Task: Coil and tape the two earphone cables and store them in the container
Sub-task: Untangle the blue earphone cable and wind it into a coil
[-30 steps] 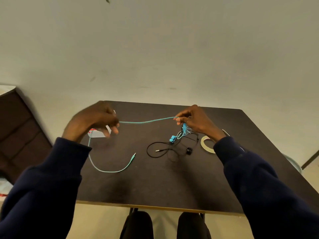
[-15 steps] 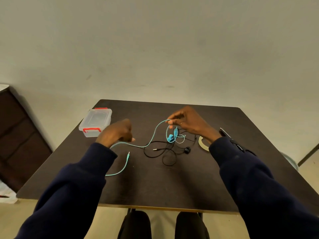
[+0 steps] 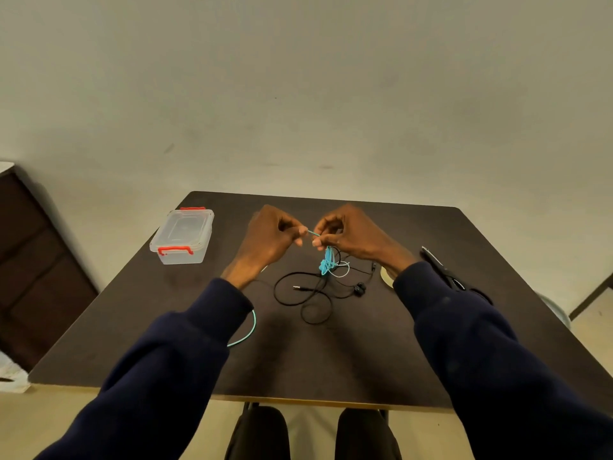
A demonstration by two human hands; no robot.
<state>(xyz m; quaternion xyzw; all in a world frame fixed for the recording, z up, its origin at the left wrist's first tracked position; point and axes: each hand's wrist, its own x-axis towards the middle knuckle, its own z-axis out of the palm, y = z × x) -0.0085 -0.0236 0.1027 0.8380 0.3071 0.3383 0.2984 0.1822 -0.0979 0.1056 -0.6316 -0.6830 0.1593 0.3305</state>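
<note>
Above the middle of the dark table [image 3: 365, 360], my left hand [image 3: 270, 239] and my right hand [image 3: 351, 235] both pinch the turquoise earphone cable [image 3: 328, 262], fingertips nearly touching. Loops and the earbuds of that cable hang below my right hand. Its loose tail curves out from under my left sleeve. A black earphone cable [image 3: 305, 293] lies uncoiled on the table just under the hands. The clear plastic container [image 3: 182, 235] with red clasps stands lidded at the far left of the table.
A roll of tape [image 3: 386, 277] lies right of the black cable, partly hidden by my right sleeve. Black-handled scissors [image 3: 441, 267] lie near the right edge. A dark cabinet [image 3: 36, 260] stands left of the table.
My left hand has swung in from the far left, sliding along the turquoise cable, and now meets my right hand. The stretched cable has gone slack into loops under my right hand.
</note>
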